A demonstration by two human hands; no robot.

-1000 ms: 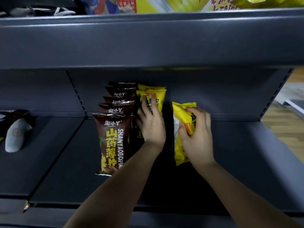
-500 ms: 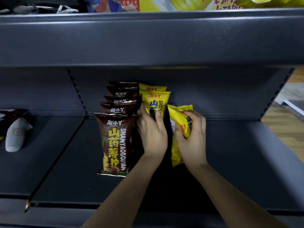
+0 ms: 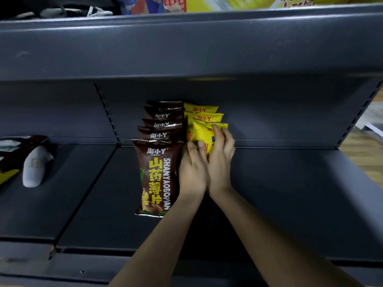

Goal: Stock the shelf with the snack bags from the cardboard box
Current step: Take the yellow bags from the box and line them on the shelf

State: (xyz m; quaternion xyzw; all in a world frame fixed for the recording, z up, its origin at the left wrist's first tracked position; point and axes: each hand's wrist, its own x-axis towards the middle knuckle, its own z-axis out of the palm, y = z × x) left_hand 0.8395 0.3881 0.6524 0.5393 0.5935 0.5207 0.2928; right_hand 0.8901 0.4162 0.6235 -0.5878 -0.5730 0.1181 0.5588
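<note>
A row of several brown snack bags stands on the dark shelf, one behind another. Right beside them stand two yellow snack bags near the back wall. In front of those is a third yellow bag, which my right hand grips from the right with fingers curled over its top. My left hand touches the same bag's lower left side with its fingers, close against the brown row. The cardboard box is out of view.
A grey shoe-like object and a dark packet lie on the left shelf section. An upper shelf overhangs, with colourful packages on top. Wooden floor shows at the right edge. Bare shelf extends right of the yellow bags.
My right hand has carried the yellow bag left and back, up against the two standing yellow bags. My left hand has dropped from those bags to the new bag's lower left side.
</note>
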